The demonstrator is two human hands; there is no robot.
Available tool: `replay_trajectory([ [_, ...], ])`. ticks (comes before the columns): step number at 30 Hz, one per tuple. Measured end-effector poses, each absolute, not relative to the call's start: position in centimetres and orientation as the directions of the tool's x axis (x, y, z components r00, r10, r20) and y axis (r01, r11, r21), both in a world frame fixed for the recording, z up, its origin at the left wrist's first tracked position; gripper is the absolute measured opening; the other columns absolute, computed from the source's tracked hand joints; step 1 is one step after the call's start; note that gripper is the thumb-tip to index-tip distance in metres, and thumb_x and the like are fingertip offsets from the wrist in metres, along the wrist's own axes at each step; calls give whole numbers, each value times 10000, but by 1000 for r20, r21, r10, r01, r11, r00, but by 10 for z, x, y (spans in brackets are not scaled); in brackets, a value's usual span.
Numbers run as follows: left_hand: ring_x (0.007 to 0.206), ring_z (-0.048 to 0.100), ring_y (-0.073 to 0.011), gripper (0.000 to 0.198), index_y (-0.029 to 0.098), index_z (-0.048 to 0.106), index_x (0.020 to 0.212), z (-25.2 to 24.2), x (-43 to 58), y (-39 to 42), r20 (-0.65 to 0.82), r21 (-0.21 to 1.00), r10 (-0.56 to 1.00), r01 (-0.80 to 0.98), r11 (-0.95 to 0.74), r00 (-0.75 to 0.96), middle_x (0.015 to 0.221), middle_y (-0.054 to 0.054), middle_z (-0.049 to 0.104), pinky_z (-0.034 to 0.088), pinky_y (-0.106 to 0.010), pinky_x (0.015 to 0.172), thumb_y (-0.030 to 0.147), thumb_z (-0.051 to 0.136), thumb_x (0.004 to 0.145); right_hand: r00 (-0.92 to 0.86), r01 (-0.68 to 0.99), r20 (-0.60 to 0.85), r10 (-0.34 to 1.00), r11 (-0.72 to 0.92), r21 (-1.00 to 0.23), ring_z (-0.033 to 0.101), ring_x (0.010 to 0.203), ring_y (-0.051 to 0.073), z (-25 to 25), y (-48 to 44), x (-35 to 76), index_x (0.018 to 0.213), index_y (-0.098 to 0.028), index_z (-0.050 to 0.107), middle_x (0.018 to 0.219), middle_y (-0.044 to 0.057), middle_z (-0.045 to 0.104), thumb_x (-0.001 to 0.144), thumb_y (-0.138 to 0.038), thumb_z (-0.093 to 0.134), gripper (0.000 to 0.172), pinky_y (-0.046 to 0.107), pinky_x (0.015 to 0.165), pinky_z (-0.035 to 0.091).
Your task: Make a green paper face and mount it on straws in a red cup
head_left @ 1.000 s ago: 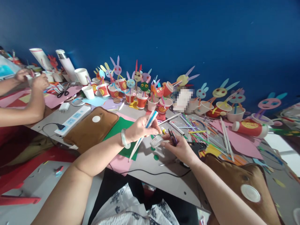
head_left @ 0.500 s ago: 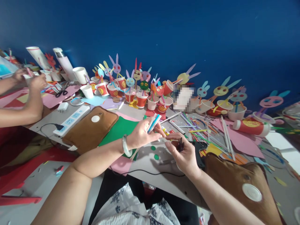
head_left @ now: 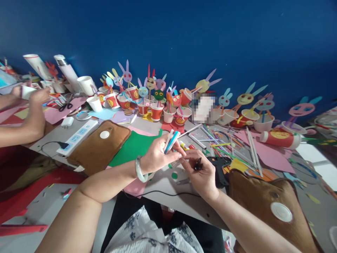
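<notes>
My left hand (head_left: 157,154) is closed around several thin blue and white sticks (head_left: 172,142), perhaps rolled paper or straws, which poke up between thumb and fingers. My right hand (head_left: 201,174) is closed, its fingertips meeting those of my left; anything small pinched there is hidden. A small black object (head_left: 198,163) shows in the curl of my right hand, its kind unclear. Beneath the hands lie green paper discs (head_left: 174,175). Right of my right hand rests a black tool like a glue gun (head_left: 220,170). Green paper (head_left: 135,147) lies behind my left forearm.
Paper cups with rabbit-faced figures (head_left: 157,111) line the blue wall. Brown cushions (head_left: 98,149) flank my hands, and a power strip (head_left: 77,137) lies left. Loose coloured sticks (head_left: 223,144) cover the right. A co-worker's hands (head_left: 39,96) hold something white at far left.
My right hand has shifted slightly left and its fingertips now meet my left hand's. The sticks stay in my left hand. The whole view has shifted a little.
</notes>
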State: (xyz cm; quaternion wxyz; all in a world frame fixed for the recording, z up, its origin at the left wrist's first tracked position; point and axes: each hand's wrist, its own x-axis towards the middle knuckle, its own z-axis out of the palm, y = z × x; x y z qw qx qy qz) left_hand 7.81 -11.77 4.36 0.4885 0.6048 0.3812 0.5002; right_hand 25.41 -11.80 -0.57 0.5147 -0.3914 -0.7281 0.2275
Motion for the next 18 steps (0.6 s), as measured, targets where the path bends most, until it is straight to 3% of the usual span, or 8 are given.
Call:
replay_trajectory([
  [4,617,550,-87,130,165,581,844,43,78,-119,225,973,949,-103,-207,219,829,-33,701,439,-224,593,224,690,807,-155,312,508,847,530,-789,559,619,132,0,-119,257,803,-220,660,868,40,706,868,-305,683,109,290,568,450],
  [8,454,380,-17,220,187,558,934,35,82,-120,161,958,947,-274,-83,277,1056,-54,687,331,-210,435,404,591,909,-147,221,353,924,378,-899,656,816,214,4,-113,266,838,-211,684,885,77,733,888,-386,658,184,335,698,511],
  [13,416,332,6,271,182,547,905,28,85,-114,34,905,950,-413,103,312,1058,-56,682,238,-186,386,432,641,859,-174,106,201,964,221,-969,617,709,175,0,-96,279,817,-189,695,838,62,724,838,-428,719,241,308,640,485],
  [18,412,297,-5,288,179,513,890,28,79,-101,-119,845,937,-462,268,327,914,-63,715,166,-159,387,394,681,798,-393,-66,69,917,47,-997,602,647,141,3,-89,286,783,-180,681,770,36,705,811,-388,751,221,265,588,458],
])
